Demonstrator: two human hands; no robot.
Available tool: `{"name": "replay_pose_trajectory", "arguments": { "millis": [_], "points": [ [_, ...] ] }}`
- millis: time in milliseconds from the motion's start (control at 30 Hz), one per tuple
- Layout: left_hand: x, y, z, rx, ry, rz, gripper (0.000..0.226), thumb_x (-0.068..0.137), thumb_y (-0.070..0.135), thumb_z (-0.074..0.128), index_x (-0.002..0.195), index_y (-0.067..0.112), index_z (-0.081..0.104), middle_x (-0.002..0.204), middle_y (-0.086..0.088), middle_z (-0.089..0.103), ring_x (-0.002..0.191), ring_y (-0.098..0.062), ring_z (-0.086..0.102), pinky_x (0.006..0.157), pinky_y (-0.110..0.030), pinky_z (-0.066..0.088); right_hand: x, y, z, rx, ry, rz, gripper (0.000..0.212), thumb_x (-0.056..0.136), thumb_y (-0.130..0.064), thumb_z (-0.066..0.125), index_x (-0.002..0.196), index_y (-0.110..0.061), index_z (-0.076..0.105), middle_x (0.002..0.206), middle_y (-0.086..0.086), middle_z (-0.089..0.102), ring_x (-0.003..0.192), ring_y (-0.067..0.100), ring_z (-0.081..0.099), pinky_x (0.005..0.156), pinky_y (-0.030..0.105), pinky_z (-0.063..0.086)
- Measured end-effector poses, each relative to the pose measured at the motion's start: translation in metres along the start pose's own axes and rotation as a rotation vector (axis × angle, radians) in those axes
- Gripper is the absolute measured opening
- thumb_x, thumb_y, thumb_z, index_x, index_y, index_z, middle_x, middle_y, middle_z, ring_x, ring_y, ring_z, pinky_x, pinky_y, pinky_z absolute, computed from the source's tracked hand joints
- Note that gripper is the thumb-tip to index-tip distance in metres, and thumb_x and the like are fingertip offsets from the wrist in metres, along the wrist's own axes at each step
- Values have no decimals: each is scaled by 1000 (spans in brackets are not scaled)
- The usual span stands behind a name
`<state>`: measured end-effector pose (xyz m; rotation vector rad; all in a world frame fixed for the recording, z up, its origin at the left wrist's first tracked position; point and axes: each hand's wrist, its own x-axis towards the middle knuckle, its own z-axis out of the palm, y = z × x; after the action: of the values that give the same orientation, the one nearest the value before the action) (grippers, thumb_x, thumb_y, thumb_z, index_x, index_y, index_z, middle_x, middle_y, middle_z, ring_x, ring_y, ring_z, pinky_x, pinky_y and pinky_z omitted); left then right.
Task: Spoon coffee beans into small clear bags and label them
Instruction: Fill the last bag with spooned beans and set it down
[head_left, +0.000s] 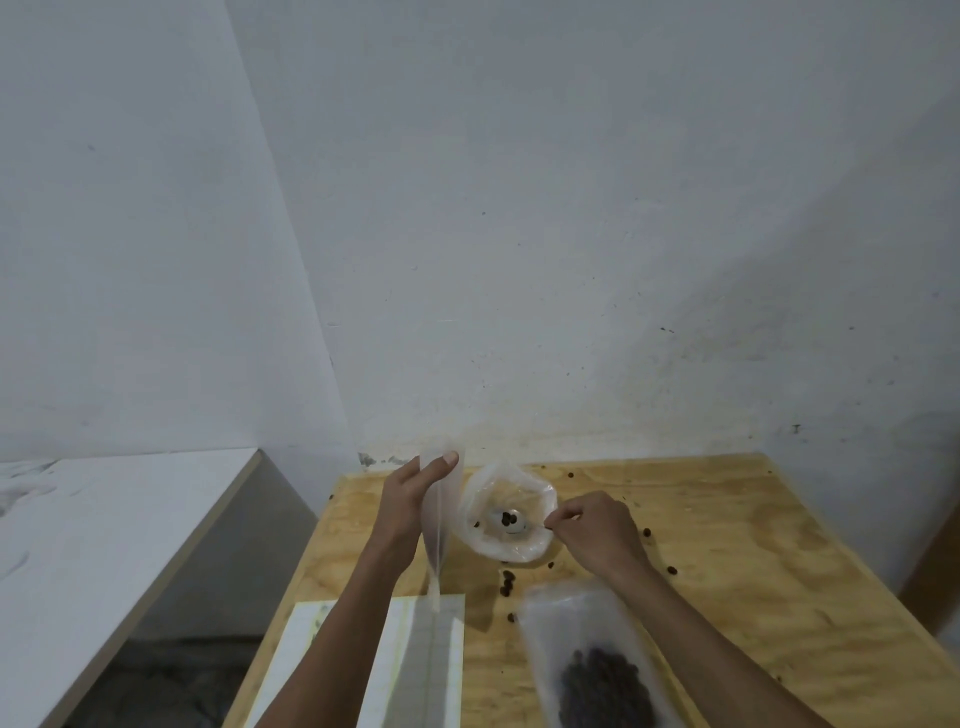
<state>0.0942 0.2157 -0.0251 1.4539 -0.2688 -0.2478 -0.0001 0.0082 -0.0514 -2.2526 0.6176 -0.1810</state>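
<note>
My left hand (410, 493) grips a small clear bag (440, 519) near its top, holding it upright above the wooden table (727, 545). My right hand (597, 530) pinches the handle of a metal spoon (511, 521). The spoon's bowl carries a few coffee beans and sits inside a wide open plastic bag (511, 512). A filled clear bag of coffee beans (597, 670) lies flat on the table near my right forearm.
A stack of white sheets (431, 660) lies under my left forearm. Loose beans (507, 582) are scattered over the table. A white wall stands right behind the table. A white counter (130, 499) runs along the left, with a gap between.
</note>
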Motion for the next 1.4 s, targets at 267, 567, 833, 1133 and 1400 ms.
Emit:
{"name": "replay_pose_trajectory", "arguments": {
  "millis": [267, 567, 833, 1133, 1400],
  "points": [
    [-2, -7, -9, 637, 90, 385, 102, 58, 73, 82, 145, 29, 54, 126, 17, 58, 112, -2, 59, 86, -23, 52, 3, -10, -28, 1, 28, -23, 21, 85, -23, 65, 79, -13, 82, 75, -1, 78, 64, 18, 72, 56, 33, 57],
    [-16, -13, 6, 854, 23, 534, 108, 64, 71, 82, 152, 20, 46, 130, 10, 50, 115, -5, 50, 95, -26, 49, -17, -61, -86, 35, 124, -181, 17, 89, -22, 68, 85, -23, 84, 77, -15, 72, 68, 10, 69, 62, 27, 56],
    [-18, -10, 10, 856, 48, 502, 110, 63, 72, 83, 152, 18, 46, 131, 9, 52, 115, -6, 52, 93, -23, 45, -36, -79, -60, -293, 242, -375, 26, 92, -14, 59, 104, -24, 81, 96, -2, 74, 68, 13, 61, 55, 23, 46],
    [-18, -16, 1, 638, 50, 235, 106, 53, 74, 80, 144, 24, 57, 130, 11, 59, 109, -9, 60, 82, -21, 51, -15, -38, -1, -340, 70, -208, 23, 92, -13, 63, 100, -23, 82, 103, -1, 78, 85, 15, 71, 69, 27, 58],
    [2, -8, 26, 521, -17, 203, 91, 56, 70, 82, 136, 29, 64, 122, 13, 68, 100, -5, 67, 78, -21, 57, -5, -25, 22, -333, -29, -192, 29, 95, -13, 65, 116, -29, 77, 114, 1, 74, 93, 18, 71, 81, 31, 61]
  ]
}}
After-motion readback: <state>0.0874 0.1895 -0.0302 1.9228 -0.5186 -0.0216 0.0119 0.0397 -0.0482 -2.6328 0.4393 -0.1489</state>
